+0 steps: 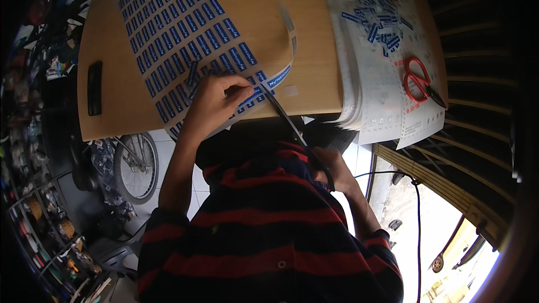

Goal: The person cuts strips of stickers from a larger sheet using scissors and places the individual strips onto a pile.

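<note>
A large sheet of blue-and-white printed labels (177,28) lies over the wooden table, its lower part reaching the near edge. My left hand (219,101) is closed on the sheet close to that edge, thumb and fingers pinching it. In my right hand (332,167), below the table edge, are dark-handled scissors (287,120). Their long blades point up and left, with the tips at the sheet beside my left fingers. A narrow label strip (285,71) curls upward from the cutting place, still joined there as far as I can see.
Red-handled scissors (416,81) rest on white printed plastic sheets (373,106) at the right. Many cut blue labels (384,19) are heaped there. A black phone-like object (95,88) lies on the table's (303,22) left. A bicycle wheel (136,167) stands below.
</note>
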{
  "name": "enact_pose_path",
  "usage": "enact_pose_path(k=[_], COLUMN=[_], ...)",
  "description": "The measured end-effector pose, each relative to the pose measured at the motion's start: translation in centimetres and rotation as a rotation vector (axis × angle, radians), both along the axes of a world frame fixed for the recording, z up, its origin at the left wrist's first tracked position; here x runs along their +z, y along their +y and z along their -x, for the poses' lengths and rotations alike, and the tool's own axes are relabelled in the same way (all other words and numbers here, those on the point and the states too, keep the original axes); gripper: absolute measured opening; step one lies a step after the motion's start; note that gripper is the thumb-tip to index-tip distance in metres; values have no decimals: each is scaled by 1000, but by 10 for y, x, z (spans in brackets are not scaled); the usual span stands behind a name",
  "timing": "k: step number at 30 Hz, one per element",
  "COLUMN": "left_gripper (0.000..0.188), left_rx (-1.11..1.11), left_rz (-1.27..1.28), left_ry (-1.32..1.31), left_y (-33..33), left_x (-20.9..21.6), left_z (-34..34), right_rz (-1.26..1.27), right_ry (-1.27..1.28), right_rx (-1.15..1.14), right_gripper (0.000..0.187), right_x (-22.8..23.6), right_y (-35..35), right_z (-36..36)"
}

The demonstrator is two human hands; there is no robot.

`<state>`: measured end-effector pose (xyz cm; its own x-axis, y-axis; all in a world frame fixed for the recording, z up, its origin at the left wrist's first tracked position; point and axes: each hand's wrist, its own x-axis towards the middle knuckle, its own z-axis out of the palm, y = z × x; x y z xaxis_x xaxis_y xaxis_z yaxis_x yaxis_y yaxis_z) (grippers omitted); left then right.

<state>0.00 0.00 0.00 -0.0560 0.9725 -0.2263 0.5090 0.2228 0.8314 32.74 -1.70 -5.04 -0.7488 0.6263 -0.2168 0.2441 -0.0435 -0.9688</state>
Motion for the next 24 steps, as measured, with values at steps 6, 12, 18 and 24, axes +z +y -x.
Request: enact_pose_path(k=[6, 12, 18, 24], left_gripper=[17, 14, 13, 19], left_rx=[-26, -28, 42, 143], left_rz=[-15, -97, -284, -524], left_ry=[-6, 3, 324, 893], left_y=[-1, -5, -8, -2], left_x=[-2, -2, 2, 6], left_z=[1, 2, 34, 32], right_rz=[-24, -72, -50, -4], right_ry=[-20, -34, -18, 79], right_rx=[-4, -27, -92, -3], right_gripper=[72, 61, 68, 75], right_x=[-4, -2, -1, 4], right_y=[7, 6, 1, 2], right_z=[8, 16, 20, 9])
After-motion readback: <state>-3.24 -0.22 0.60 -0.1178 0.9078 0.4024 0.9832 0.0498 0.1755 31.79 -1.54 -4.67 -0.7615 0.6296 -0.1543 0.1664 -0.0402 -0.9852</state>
